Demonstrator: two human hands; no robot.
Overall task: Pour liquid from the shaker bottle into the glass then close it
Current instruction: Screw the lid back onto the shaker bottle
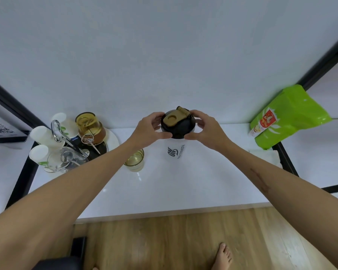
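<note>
A white shaker bottle [175, 151] with dark lettering stands upright on the white table [193, 188]. Its black lid [179, 127] carries a tan flip cap lying flat on top. My left hand [150, 126] grips the lid's left rim and my right hand [204, 126] grips its right rim, fingers curled around it. A short glass [134, 160] with pale yellow liquid stands just left of the bottle, partly hidden behind my left forearm.
At the back left a round tray [113, 139] holds an upturned amber glass [89, 123], a clear pitcher [63, 158], white paper cups [39, 133] and metal tongs [57, 131]. A green pouch [287, 115] leans at the right. Black frame bars flank the table.
</note>
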